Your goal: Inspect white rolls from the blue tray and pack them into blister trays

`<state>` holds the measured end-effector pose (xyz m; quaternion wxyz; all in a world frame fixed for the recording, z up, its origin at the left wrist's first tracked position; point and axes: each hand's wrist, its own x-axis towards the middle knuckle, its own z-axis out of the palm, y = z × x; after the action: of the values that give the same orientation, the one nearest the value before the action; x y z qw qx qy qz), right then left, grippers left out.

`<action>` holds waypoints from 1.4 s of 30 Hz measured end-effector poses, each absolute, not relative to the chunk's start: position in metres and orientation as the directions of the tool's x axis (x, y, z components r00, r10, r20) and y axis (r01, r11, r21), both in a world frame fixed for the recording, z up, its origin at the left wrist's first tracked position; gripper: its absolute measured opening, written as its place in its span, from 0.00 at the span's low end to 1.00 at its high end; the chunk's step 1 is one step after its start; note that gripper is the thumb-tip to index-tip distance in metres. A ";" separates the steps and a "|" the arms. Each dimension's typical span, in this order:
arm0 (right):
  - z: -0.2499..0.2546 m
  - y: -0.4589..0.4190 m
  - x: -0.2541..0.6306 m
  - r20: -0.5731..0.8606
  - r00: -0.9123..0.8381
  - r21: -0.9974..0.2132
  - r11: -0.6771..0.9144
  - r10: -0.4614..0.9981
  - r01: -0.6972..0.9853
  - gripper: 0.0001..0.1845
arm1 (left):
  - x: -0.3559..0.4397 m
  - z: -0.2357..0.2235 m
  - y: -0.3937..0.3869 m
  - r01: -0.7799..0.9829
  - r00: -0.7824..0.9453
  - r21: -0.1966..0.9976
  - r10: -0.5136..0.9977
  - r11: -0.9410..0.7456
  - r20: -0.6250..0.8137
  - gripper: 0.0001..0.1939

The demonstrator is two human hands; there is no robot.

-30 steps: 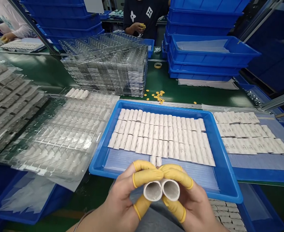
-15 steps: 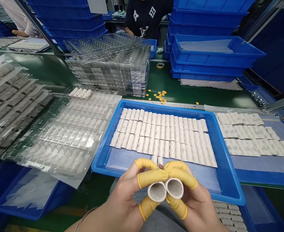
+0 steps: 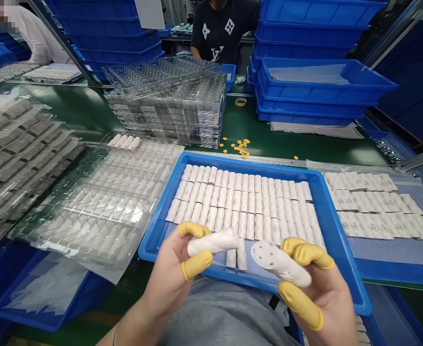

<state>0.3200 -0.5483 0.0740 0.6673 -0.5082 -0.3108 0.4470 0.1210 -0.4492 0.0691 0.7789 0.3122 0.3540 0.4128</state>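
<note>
My left hand [image 3: 171, 271] grips a white tube [image 3: 213, 242] between yellow-cotted fingertips, holding it nearly level above the front of the tray. My right hand [image 3: 317, 293] holds a second white tube [image 3: 279, 263], tilted so that its end with several small holes faces up. The two tubes are apart. Under them lies a blue tray [image 3: 255, 161] with close rows of white tubes [image 3: 242, 204] standing out in it. A short pair of tubes [image 3: 236, 257] sits between my hands, separate from the rows.
Left of the tray lies a clear plastic blister tray [image 3: 96, 206] holding white tubes. Clear trays are stacked [image 3: 168, 108] behind it, and blue crates [image 3: 316, 81] stand at the back right. Small gold discs [image 3: 240, 146] lie on the green bench. A co-worker [image 3: 218, 33] stands beyond.
My hands have moved apart. The two tubes, held side by side with open ends towards me, are now separated and turned, and the right one shows its holed end.
</note>
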 end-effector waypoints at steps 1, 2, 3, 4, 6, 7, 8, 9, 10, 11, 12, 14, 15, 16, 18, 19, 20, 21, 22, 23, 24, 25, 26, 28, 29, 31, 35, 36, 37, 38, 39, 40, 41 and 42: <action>0.072 -0.546 0.317 -0.054 0.381 -0.936 0.085 0.923 -0.341 0.13 | 0.126 0.069 -0.451 -0.440 0.447 0.714 0.822 0.545 -0.352 0.14; 0.069 -0.544 0.314 -0.069 0.353 -0.920 0.077 0.933 -0.384 0.13 | 0.131 0.069 -0.454 -0.450 0.483 0.649 0.779 0.613 -0.401 0.15; 0.066 -0.541 0.310 -0.088 0.324 -0.909 0.057 0.942 -0.413 0.13 | 0.136 0.069 -0.457 -0.455 0.519 0.587 0.735 0.670 -0.436 0.17; 0.064 -0.539 0.306 -0.107 0.298 -0.902 0.034 0.948 -0.430 0.13 | 0.140 0.069 -0.460 -0.460 0.551 0.533 0.699 0.710 -0.455 0.18; 0.059 -0.538 0.300 -0.134 0.270 -0.896 0.000 0.953 -0.444 0.15 | 0.146 0.069 -0.466 -0.465 0.581 0.521 0.691 0.716 -0.430 0.21; 0.058 -0.538 0.297 -0.140 0.261 -0.894 -0.008 0.955 -0.448 0.17 | 0.147 0.069 -0.468 -0.462 0.583 0.555 0.709 0.691 -0.397 0.22; 0.057 -0.538 0.296 -0.144 0.258 -0.895 -0.015 0.955 -0.446 0.19 | 0.146 0.069 -0.469 -0.456 0.584 0.595 0.727 0.661 -0.361 0.23; 0.057 -0.539 0.295 -0.150 0.256 -0.900 -0.024 0.955 -0.436 0.21 | 0.145 0.068 -0.470 -0.451 0.579 0.634 0.746 0.628 -0.328 0.24; 0.057 -0.541 0.294 -0.158 0.254 -0.906 -0.038 0.954 -0.421 0.23 | 0.143 0.068 -0.471 -0.447 0.572 0.668 0.764 0.596 -0.299 0.25; 0.058 -0.542 0.294 -0.168 0.249 -0.914 -0.056 0.954 -0.402 0.26 | 0.140 0.067 -0.472 -0.441 0.567 0.693 0.776 0.570 -0.277 0.27; 0.058 -0.543 0.295 -0.176 0.241 -0.921 -0.073 0.954 -0.382 0.28 | 0.138 0.067 -0.473 -0.434 0.567 0.711 0.781 0.553 -0.262 0.29; 0.061 -0.546 0.297 -0.177 0.214 -0.933 -0.094 0.961 -0.347 0.33 | 0.134 0.067 -0.475 -0.413 0.582 0.732 0.775 0.542 -0.245 0.32; 0.063 -0.546 0.298 -0.172 0.194 -0.936 -0.099 0.966 -0.338 0.34 | 0.132 0.067 -0.476 -0.399 0.596 0.737 0.765 0.545 -0.243 0.33; 0.065 -0.547 0.300 -0.167 0.174 -0.938 -0.102 0.970 -0.331 0.35 | 0.131 0.068 -0.476 -0.389 0.611 0.741 0.755 0.548 -0.238 0.33; 0.069 -0.548 0.303 -0.164 0.134 -0.937 -0.112 0.977 -0.331 0.36 | 0.129 0.067 -0.478 -0.386 0.622 0.746 0.750 0.542 -0.224 0.32; 0.071 -0.548 0.304 -0.169 0.117 -0.934 -0.121 0.979 -0.335 0.36 | 0.129 0.067 -0.479 -0.388 0.624 0.749 0.751 0.537 -0.215 0.32; 0.073 -0.549 0.306 -0.177 0.101 -0.931 -0.133 0.979 -0.341 0.36 | 0.129 0.066 -0.479 -0.395 0.622 0.751 0.756 0.529 -0.205 0.32; 0.075 -0.549 0.307 -0.186 0.084 -0.925 -0.146 0.979 -0.350 0.36 | 0.128 0.065 -0.479 -0.402 0.619 0.753 0.760 0.521 -0.196 0.32; 0.077 -0.549 0.309 -0.197 0.066 -0.918 -0.160 0.978 -0.362 0.35 | 0.128 0.065 -0.479 -0.405 0.621 0.754 0.761 0.517 -0.188 0.32; 0.079 -0.549 0.310 -0.209 0.046 -0.910 -0.177 0.977 -0.376 0.34 | 0.128 0.064 -0.479 -0.407 0.622 0.755 0.761 0.514 -0.183 0.32; 0.080 -0.549 0.311 -0.223 0.027 -0.900 -0.195 0.974 -0.390 0.34 | 0.128 0.064 -0.479 -0.412 0.625 0.754 0.761 0.511 -0.174 0.32; 0.081 -0.549 0.311 -0.235 0.008 -0.889 -0.212 0.972 -0.405 0.34 | 0.128 0.064 -0.478 -0.413 0.635 0.752 0.755 0.514 -0.167 0.32; 0.082 -0.549 0.312 -0.249 -0.010 -0.878 -0.230 0.968 -0.420 0.34 | 0.128 0.065 -0.477 -0.413 0.652 0.746 0.742 0.522 -0.158 0.33; 0.084 -0.549 0.311 -0.274 -0.025 -0.857 -0.256 0.961 -0.447 0.34 | 0.128 0.066 -0.476 -0.412 0.685 0.730 0.713 0.545 -0.146 0.33; 0.084 -0.548 0.311 -0.283 -0.023 -0.849 -0.262 0.959 -0.460 0.34 | 0.129 0.068 -0.476 -0.410 0.694 0.723 0.705 0.556 -0.148 0.32; 0.083 -0.547 0.310 -0.298 -0.017 -0.830 -0.268 0.954 -0.490 0.34 | 0.130 0.069 -0.475 -0.409 0.694 0.716 0.702 0.566 -0.158 0.31; 0.083 -0.545 0.310 -0.294 -0.066 -0.794 -0.282 0.954 -0.538 0.34 | 0.129 0.072 -0.473 -0.395 0.712 0.714 0.684 0.578 -0.160 0.31; 0.083 -0.544 0.310 -0.284 -0.070 -0.796 -0.276 0.956 -0.538 0.33 | 0.128 0.073 -0.473 -0.390 0.711 0.715 0.683 0.580 -0.166 0.30; 0.083 -0.544 0.311 -0.276 -0.066 -0.803 -0.267 0.959 -0.532 0.32 | 0.127 0.074 -0.472 -0.382 0.709 0.718 0.683 0.582 -0.177 0.29; 0.084 -0.544 0.311 -0.270 -0.056 -0.812 -0.258 0.961 -0.523 0.31 | 0.125 0.075 -0.471 -0.375 0.704 0.723 0.686 0.580 -0.184 0.28; 0.085 -0.543 0.312 -0.268 -0.042 -0.822 -0.251 0.963 -0.510 0.30 | 0.124 0.076 -0.470 -0.374 0.698 0.729 0.691 0.573 -0.186 0.28; 0.086 -0.543 0.312 -0.268 -0.029 -0.831 -0.246 0.963 -0.498 0.29 | 0.123 0.077 -0.470 -0.373 0.693 0.736 0.697 0.565 -0.184 0.28; 0.087 -0.543 0.312 -0.268 -0.019 -0.837 -0.242 0.963 -0.491 0.29 | 0.123 0.078 -0.470 -0.374 0.687 0.742 0.703 0.557 -0.181 0.27; 0.088 -0.543 0.312 -0.267 -0.016 -0.838 -0.240 0.964 -0.490 0.28 | 0.122 0.078 -0.470 -0.374 0.683 0.746 0.708 0.550 -0.180 0.27</action>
<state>0.3124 -0.5434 0.0878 0.5521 -0.4327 -0.2737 0.6581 0.1223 -0.4698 0.0780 0.8476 0.3506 0.2382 0.3193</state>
